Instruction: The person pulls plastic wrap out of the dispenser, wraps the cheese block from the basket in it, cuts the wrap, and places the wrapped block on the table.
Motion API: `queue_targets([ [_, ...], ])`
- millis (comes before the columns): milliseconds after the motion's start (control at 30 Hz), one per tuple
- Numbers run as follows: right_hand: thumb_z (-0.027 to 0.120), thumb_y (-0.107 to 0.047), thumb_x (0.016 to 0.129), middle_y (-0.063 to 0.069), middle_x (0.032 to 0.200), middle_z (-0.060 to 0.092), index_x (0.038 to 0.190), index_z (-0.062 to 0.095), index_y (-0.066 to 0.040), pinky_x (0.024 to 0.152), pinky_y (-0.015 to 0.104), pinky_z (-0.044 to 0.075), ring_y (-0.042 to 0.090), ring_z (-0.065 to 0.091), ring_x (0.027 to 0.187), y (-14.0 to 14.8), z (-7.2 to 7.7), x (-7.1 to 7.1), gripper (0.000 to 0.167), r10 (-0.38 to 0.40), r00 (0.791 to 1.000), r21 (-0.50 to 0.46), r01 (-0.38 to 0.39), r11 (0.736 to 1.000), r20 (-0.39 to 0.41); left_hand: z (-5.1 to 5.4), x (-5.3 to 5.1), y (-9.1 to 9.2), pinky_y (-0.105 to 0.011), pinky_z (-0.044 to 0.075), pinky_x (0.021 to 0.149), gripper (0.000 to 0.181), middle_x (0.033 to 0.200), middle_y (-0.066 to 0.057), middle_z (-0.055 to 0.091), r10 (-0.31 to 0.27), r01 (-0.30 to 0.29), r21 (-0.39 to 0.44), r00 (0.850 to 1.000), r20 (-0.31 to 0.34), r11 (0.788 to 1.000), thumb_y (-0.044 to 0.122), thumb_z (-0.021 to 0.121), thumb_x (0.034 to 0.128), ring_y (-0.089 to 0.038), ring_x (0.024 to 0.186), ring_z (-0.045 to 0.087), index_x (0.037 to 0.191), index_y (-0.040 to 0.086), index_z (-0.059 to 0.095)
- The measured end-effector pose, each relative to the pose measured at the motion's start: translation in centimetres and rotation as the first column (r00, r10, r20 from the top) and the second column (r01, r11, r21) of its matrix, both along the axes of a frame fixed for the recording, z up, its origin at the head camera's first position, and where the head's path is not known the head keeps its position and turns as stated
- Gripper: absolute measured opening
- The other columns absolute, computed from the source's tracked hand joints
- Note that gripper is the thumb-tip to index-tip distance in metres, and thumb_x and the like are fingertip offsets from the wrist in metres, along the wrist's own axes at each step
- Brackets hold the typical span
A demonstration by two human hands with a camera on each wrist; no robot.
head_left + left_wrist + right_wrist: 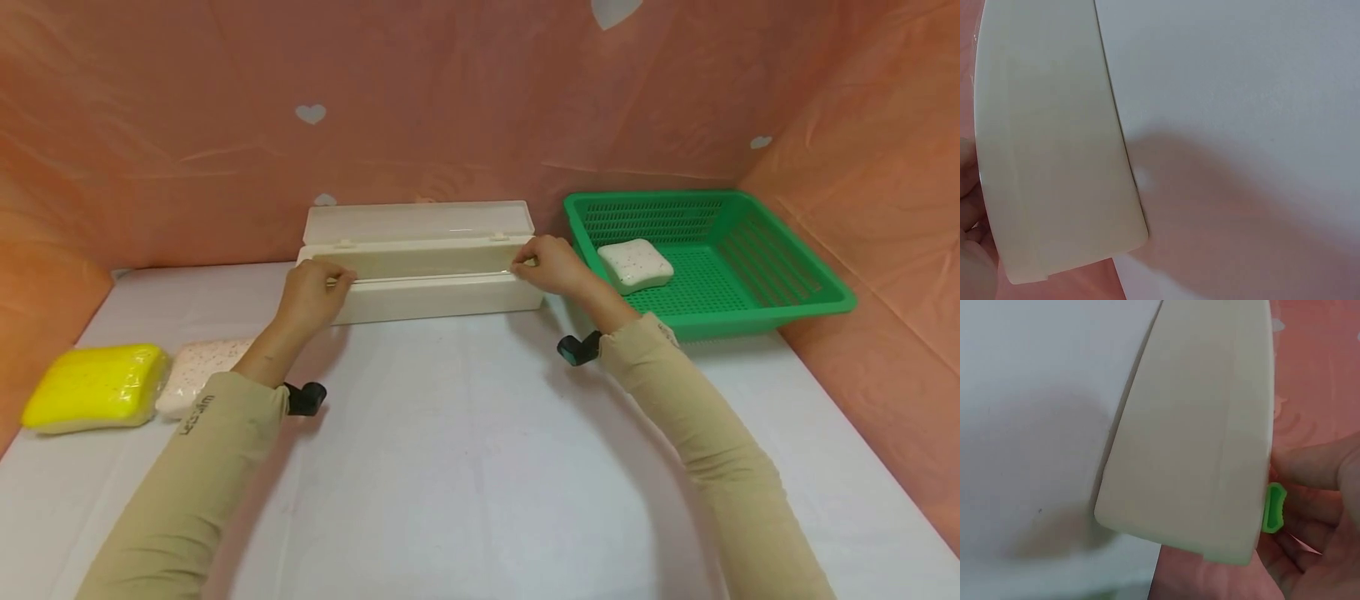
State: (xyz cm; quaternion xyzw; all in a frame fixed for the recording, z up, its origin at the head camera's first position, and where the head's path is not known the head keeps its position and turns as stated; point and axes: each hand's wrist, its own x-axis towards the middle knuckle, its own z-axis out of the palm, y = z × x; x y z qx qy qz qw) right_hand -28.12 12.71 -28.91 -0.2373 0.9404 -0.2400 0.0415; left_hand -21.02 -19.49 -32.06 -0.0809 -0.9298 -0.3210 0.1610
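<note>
A long cream cling film dispenser box (pixel 435 300) stands near the back wall with its lid (pixel 420 221) raised. My left hand (pixel 311 296) is at the left end of its front top edge, thumb and fingertips pinched together. At the right end my right hand (pixel 553 265) pinches in the same way. A thin, shiny clear film (pixel 975 47) shows along the edge in the left wrist view; the fingertips seem to hold it, though the contact is partly hidden. In the right wrist view a green slider (pixel 1274 508) sits on the box's edge beside the right fingers.
A green basket (pixel 795 304) at the right holds a white speckled block (pixel 636 265). On the left lie a yellow wrapped block (pixel 93 387) and a pale speckled wrapped block (pixel 198 367), partly behind my left forearm. An orange cloth wall (pixel 450 108) bounds the white table (pixel 465 458).
</note>
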Motion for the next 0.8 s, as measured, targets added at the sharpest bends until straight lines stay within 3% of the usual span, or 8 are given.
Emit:
queue_targets([
  [267, 0.060, -0.012, 0.091, 0.023, 0.098, 0.066, 0.097, 0.070, 0.007, 0.085, 0.044, 0.046, 0.034, 0.057, 0.094, -0.09, -0.47, -0.49, 0.022, 0.011, 0.998, 0.018, -0.010, 1.000, -0.057, -0.39, -0.06, -0.27, -0.056, 0.043, 0.091, 0.022, 0.097, -0.030, 0.067, 0.036, -0.035, 0.032, 0.998, -0.047, 0.999, 0.001, 0.051, 0.0926, -0.047, 0.099, 0.061, 0.095, -0.012, 0.069],
  [467, 0.055, -0.011, 0.093, 0.020, 0.092, 0.064, 0.094, 0.067, 0.004, 0.085, 0.043, 0.043, 0.032, 0.053, 0.092, -0.32, -0.64, -0.30, 0.019, 0.020, 0.996, 0.022, -0.018, 1.000, -0.081, -0.12, 0.15, -0.22, -0.053, 0.045, 0.087, 0.025, 0.095, -0.029, 0.068, 0.099, -0.097, 0.057, 0.994, -0.036, 0.994, 0.001, 0.047, 0.0933, -0.044, 0.094, 0.062, 0.095, -0.010, 0.069],
  [700, 0.054, -0.015, 0.098, 0.016, 0.088, 0.067, 0.095, 0.063, 0.002, 0.073, 0.036, 0.046, 0.028, 0.059, 0.078, -0.18, -0.38, -0.20, 0.019, -0.008, 0.996, -0.009, 0.007, 1.000, -0.085, 0.29, 0.16, -0.16, -0.046, 0.044, 0.073, 0.028, 0.090, -0.030, 0.067, 0.173, -0.164, 0.124, 0.983, -0.062, 0.979, 0.007, 0.046, 0.0973, -0.042, 0.083, 0.061, 0.094, -0.009, 0.068],
  [800, 0.054, -0.015, 0.098, 0.015, 0.084, 0.068, 0.093, 0.063, 0.001, 0.068, 0.032, 0.044, 0.027, 0.059, 0.074, -0.06, -0.24, -0.28, 0.019, -0.010, 0.996, -0.042, 0.006, 0.999, -0.092, 0.47, 0.15, -0.24, -0.043, 0.044, 0.074, 0.031, 0.092, -0.029, 0.067, 0.202, -0.192, 0.160, 0.978, -0.053, 0.968, 0.013, 0.046, 0.0998, -0.041, 0.085, 0.061, 0.094, -0.008, 0.068],
])
